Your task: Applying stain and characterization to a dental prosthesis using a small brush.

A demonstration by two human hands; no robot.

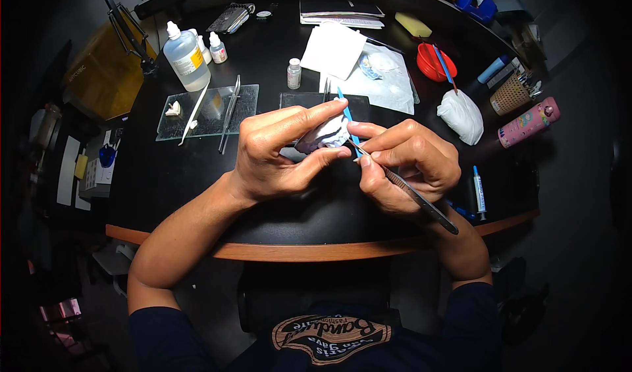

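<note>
Just right of centre, the right hand [415,164] pinches metal tweezers [418,191], probably stiff and steadiest when gripped along the ribbed shank. At the middle of the frame, the left hand [276,141] clamps a white piece [329,133] between thumb and fingers, a blue stick [348,113] at its right edge; it looks light, rigid, perhaps brittle, so its broad sides seem the safest hold.

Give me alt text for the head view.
The left hand holds a white piece and the right hand metal tweezers, with a thin blue stick between them, above a black desk. Nearby are a glass plate, bottles and a red bowl.
</note>
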